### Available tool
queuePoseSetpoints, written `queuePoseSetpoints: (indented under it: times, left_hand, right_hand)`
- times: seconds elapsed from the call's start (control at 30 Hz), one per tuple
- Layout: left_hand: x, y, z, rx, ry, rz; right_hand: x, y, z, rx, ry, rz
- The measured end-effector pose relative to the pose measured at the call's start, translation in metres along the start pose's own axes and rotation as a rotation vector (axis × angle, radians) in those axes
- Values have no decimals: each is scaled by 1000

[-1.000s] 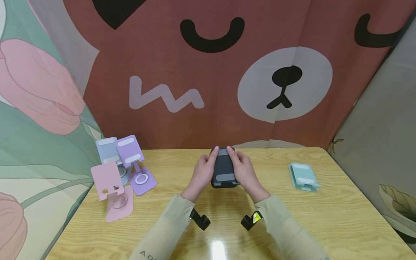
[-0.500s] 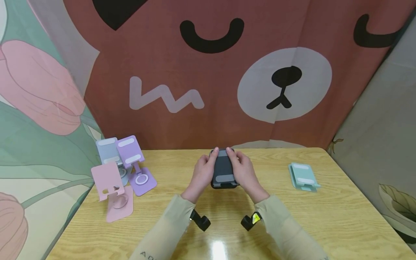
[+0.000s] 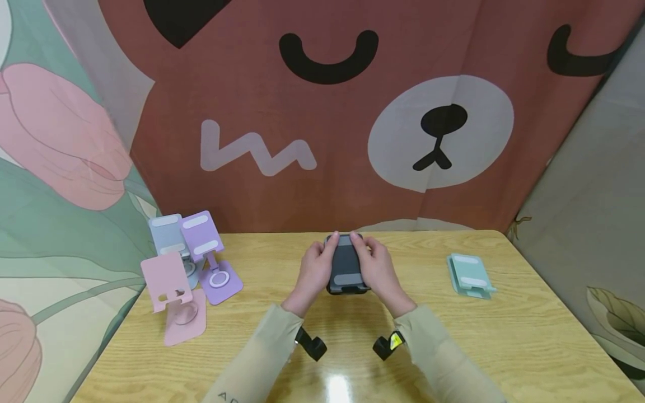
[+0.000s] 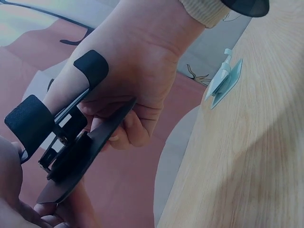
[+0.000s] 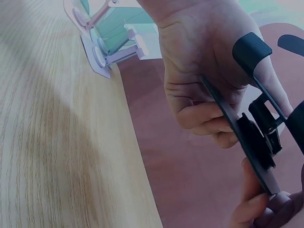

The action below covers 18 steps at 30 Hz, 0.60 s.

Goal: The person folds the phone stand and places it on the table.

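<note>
A black folding phone stand (image 3: 346, 264) with grey pads is held above the table in both hands. My left hand (image 3: 313, 271) grips its left side and my right hand (image 3: 377, 271) its right side. Both thumbs lie on the upper part of the front plate, while the other fingers go behind it. From the left wrist, the flat base plate (image 4: 92, 154) shows edge-on, a hinge and the hooked front plate (image 4: 31, 124) standing a little apart from it. Fingers of the left hand (image 5: 202, 114) curl under that base in the right wrist view.
At the table's left stand unfolded phone stands: pink (image 3: 166, 280), purple (image 3: 202, 234) and light blue (image 3: 166, 230). A folded mint-green phone stand (image 3: 471, 275) lies at the right. Behind the wooden table (image 3: 242, 347) hangs a bear-print cloth (image 3: 302, 196).
The head view has tilted very slightly. Both hands keep their grip on the black phone stand in nearly the same pose, and the other stands have not moved.
</note>
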<state>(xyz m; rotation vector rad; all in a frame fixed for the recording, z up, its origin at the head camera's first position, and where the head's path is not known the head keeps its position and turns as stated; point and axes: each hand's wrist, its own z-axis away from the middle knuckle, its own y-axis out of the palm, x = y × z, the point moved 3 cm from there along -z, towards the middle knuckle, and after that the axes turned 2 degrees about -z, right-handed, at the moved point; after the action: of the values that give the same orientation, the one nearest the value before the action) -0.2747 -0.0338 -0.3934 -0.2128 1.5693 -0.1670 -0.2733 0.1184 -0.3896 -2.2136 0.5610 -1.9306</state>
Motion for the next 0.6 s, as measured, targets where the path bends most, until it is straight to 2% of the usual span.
queuePoseSetpoints:
  times: [0.4,0.6]
  left_hand:
    - [1,1,1,-21,33,5]
    - [0,1,2,-5,27,15]
  right_hand:
    - [-2,1,1,5,-10,-2]
    - [-2,1,2,7,-25,-20]
